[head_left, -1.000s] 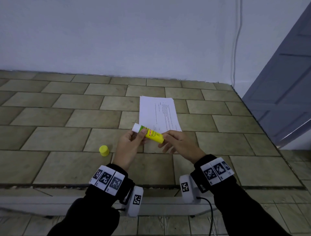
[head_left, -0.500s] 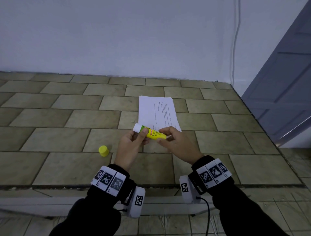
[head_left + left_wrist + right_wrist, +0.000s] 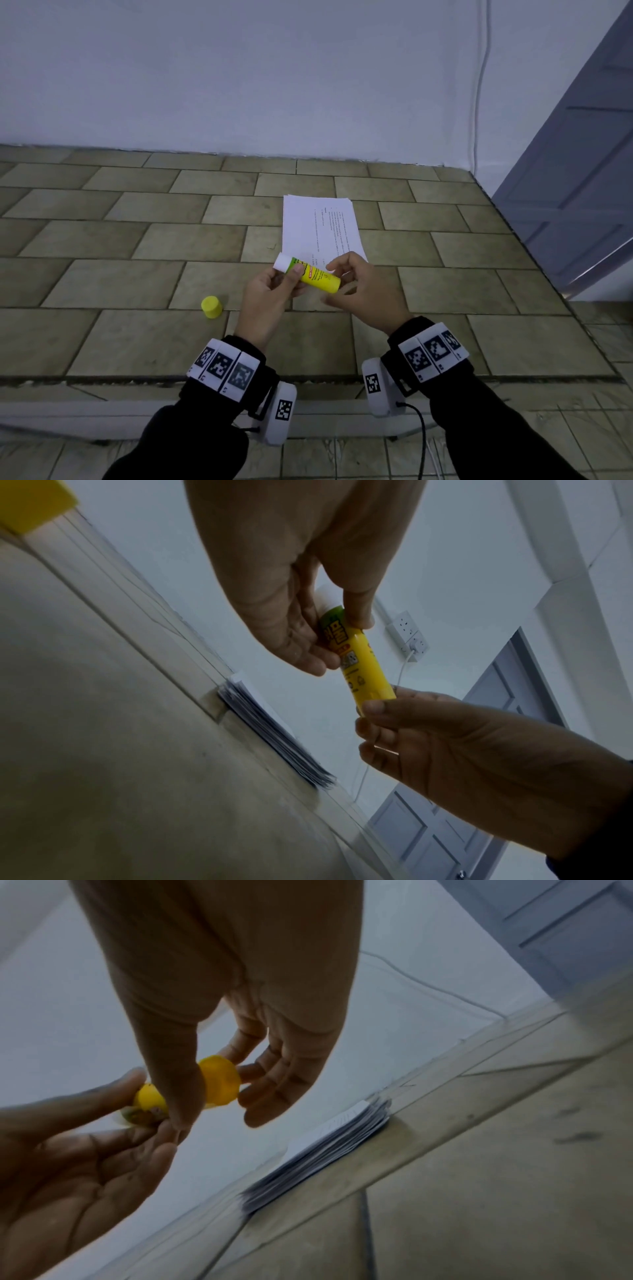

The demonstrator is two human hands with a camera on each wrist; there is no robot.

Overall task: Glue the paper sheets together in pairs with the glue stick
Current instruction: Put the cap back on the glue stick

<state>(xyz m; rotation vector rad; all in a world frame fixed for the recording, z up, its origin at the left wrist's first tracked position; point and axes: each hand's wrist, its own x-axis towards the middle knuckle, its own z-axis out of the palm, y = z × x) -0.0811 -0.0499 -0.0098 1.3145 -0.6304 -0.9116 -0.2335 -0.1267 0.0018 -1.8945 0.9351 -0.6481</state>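
A yellow glue stick (image 3: 313, 275) is held above the tiled surface, its white tip uncapped and pointing up-left. My left hand (image 3: 291, 274) pinches its upper part between thumb and fingers (image 3: 356, 615). My right hand (image 3: 337, 274) pinches the base end of the glue stick (image 3: 371, 685), thumb on one side and fingers on the other, also seen in the right wrist view (image 3: 219, 1080). The yellow cap (image 3: 211, 307) lies on the tiles to the left of my hands. A stack of printed white paper sheets (image 3: 318, 226) lies just beyond my hands.
The tiled surface (image 3: 113, 277) ends at a white wall behind the paper. A grey-blue door (image 3: 582, 171) stands at the right, with a white cable (image 3: 478, 102) running down the wall beside it. The near edge of the surface runs just under my wrists.
My right hand's fingers closed over the stick's base end, then shifted so the base shows again. My left hand and the stick stayed almost in place.
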